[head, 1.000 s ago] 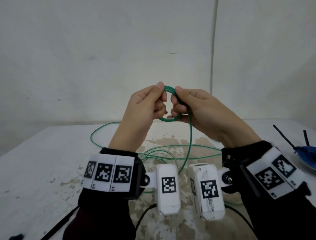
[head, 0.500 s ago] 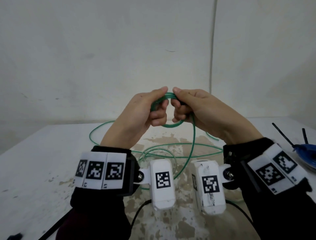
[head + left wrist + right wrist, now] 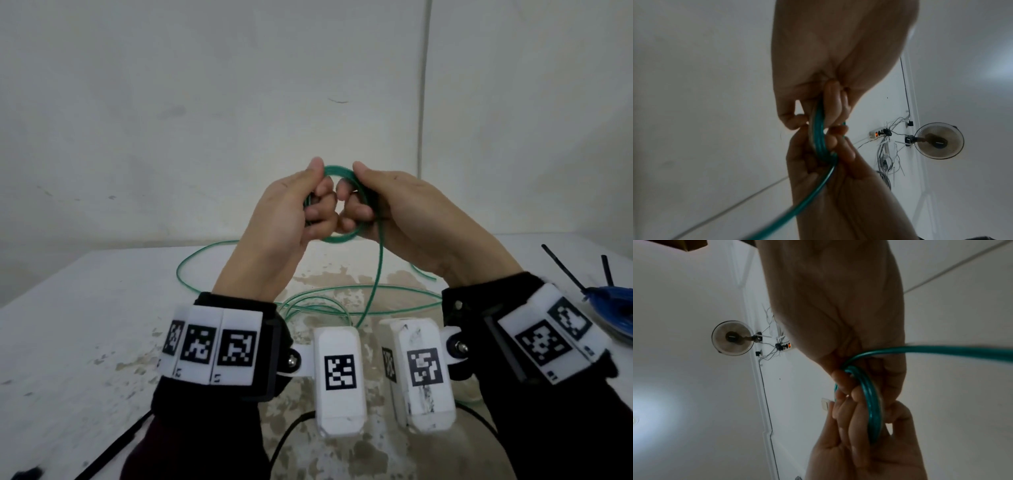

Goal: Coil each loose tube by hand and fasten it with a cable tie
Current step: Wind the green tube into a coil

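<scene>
A thin green tube is wound into a small coil (image 3: 342,238) held in the air above the white table (image 3: 85,325). My left hand (image 3: 313,198) grips the coil's left side, its fingers curled through the loop. Gripping the right side is my right hand (image 3: 358,202), thumb on top. The tube's loose tail (image 3: 376,274) drops from the right hand to slack loops (image 3: 308,299) on the table. In the left wrist view my left hand (image 3: 807,116) pinches the coil strands (image 3: 818,134). In the right wrist view my right hand (image 3: 867,374) holds the coil (image 3: 872,405).
Black cable ties (image 3: 561,267) stick up from a blue dish (image 3: 616,301) at the table's right edge. A black cable (image 3: 113,445) runs off the near left corner. A pale wall stands close behind the table.
Both hands dipped, then rose again with the coil. My left fingers have slid deeper through the loop, and the coil has turned a little between the hands.
</scene>
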Demonstrator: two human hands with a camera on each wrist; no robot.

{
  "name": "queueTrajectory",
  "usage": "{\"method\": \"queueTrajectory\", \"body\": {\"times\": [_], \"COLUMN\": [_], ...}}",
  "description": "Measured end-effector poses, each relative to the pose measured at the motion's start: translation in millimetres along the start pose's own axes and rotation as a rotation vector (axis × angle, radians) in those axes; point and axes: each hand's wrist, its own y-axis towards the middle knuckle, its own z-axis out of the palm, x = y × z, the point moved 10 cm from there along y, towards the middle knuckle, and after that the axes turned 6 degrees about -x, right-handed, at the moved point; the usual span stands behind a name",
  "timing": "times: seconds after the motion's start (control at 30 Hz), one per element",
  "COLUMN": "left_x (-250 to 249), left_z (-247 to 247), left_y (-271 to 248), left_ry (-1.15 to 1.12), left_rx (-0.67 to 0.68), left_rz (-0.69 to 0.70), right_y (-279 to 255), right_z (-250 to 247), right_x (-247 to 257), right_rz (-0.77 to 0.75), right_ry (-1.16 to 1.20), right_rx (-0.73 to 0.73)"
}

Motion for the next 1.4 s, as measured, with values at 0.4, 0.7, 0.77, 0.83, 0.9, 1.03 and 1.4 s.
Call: {"method": "queueTrajectory", "body": {"times": [0.4, 0.7, 0.77, 0.83, 0.9, 1.03, 1.4], "left_x": [-4.3, -3.0, -4.7, -1.4, 2.3, 6.0, 3.3], "left_z": [-5.1, 2.3, -1.8, -1.5, 1.1, 1.0, -1.7], "left_y": [0.0, -2.9, -0.7, -0.1, -1.5, -3.1, -3.8], "left_ry": [-0.031, 0.041, -0.050, -0.095, -0.079, 0.032, 0.079], "left_rx": [-0.002, 0.056, 0.023, 0.027, 0.052, 0.063, 0.057], "left_rz": [0.023, 0.026, 0.020, -0.037, -0.081, -0.098, -0.101], "right_y": [-1.9, -2.2, -2.5, -3.2, -3.0, -1.7, -5.4], "right_z": [1.8, -0.7, 1.5, 1.5, -0.2, -1.9, -1.5], "right_x": [4.6, 5.6, 4.8, 3.8, 2.4, -1.3, 3.0], "right_rz": [-0.029, -0.041, -0.024, -0.012, -0.006, 0.002, -0.017], "right_ry": [-0.029, -0.118, -0.072, -0.057, -0.072, -0.120, -0.202], "right_rx": [0.030, 0.016, 0.026, 0.036, 0.026, 0.010, 0.035]}}
